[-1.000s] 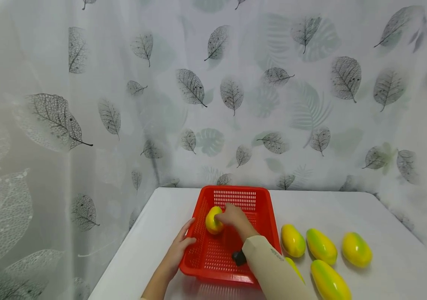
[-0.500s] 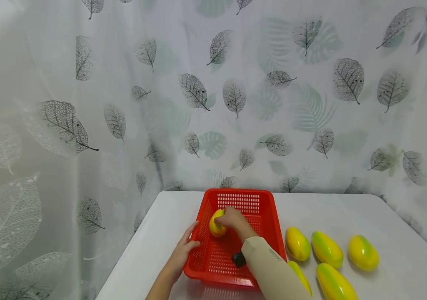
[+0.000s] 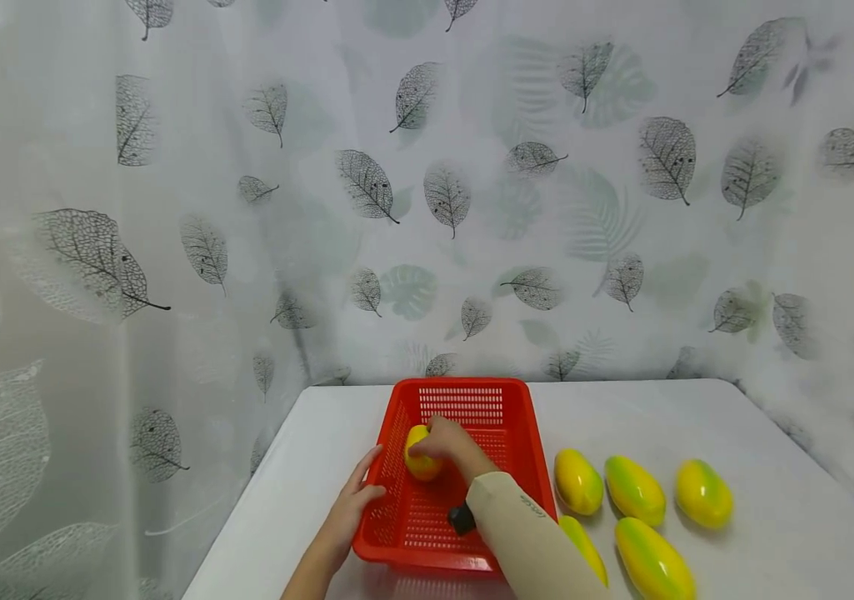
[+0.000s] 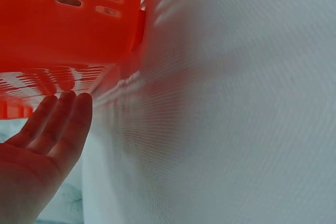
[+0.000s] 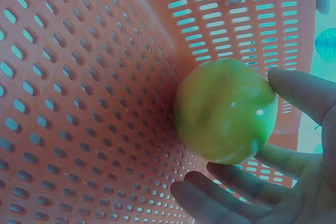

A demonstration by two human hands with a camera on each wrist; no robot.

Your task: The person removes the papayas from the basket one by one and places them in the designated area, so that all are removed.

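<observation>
A yellow-green mango (image 3: 417, 460) sits inside a red perforated plastic basket (image 3: 434, 521), close to its left wall. My right hand (image 3: 451, 442) reaches in from the right and grips it. In the right wrist view the mango (image 5: 226, 111) lies between the thumb and the fingers of the right hand (image 5: 299, 166), next to the slotted wall. Outside the basket, my left hand (image 3: 347, 510) is at its left side, thumb and fingers spread. In the left wrist view the left hand's (image 4: 47, 145) straight fingers reach up to the slotted side of the basket.
Several more mangoes lie on the white table (image 3: 756, 500) right of the basket, among them one mango (image 3: 579, 482) close to its right wall and one mango (image 3: 704, 493) farthest right. A leaf-printed curtain (image 3: 471, 192) hangs behind the table.
The whole scene shifts a little as the head moves. Inside the basket, the mango and my right hand have come slightly nearer. My left hand keeps its place at the basket's side.
</observation>
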